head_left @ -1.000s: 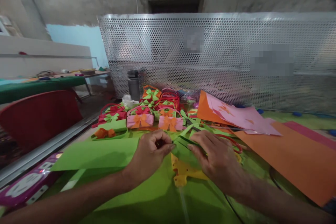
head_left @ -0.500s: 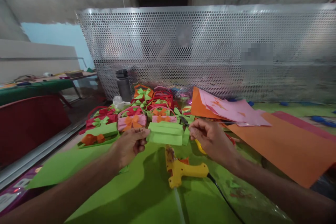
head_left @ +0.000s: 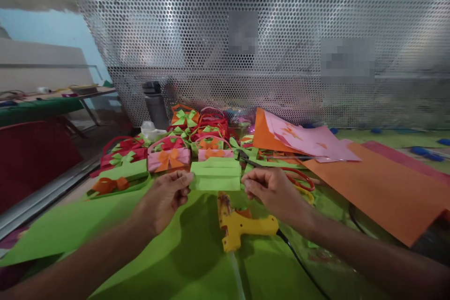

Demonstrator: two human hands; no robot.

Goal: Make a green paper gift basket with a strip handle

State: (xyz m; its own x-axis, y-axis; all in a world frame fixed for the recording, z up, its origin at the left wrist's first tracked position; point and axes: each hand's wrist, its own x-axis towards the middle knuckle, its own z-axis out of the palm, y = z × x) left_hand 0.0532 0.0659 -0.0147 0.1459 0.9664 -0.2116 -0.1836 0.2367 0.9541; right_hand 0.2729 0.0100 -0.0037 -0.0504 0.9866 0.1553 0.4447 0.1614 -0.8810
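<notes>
A folded piece of light green paper (head_left: 216,176) is held up between my two hands, with crease lines running across it. My left hand (head_left: 168,197) pinches its left edge between thumb and fingers. At the right edge, my right hand (head_left: 265,190) is closed with its fingertips on the paper. Just below lies a yellow hot glue gun (head_left: 242,228) on the green surface, a glue stick (head_left: 236,269) sticking out of its back and its black cord (head_left: 298,258) running toward me. Scissors with red and yellow handles (head_left: 300,179) lie beyond my right hand.
Small paper bags with bows (head_left: 168,158) crowd together behind the paper. A dark bottle (head_left: 155,105) stands at their back left. Orange sheets (head_left: 383,187) and pink sheets (head_left: 305,138) lie at right. A perforated metal panel (head_left: 211,47) closes off the far side.
My right hand has come in to the green paper's right edge and now grips it. The view has tilted down a little; the glue gun stays put.
</notes>
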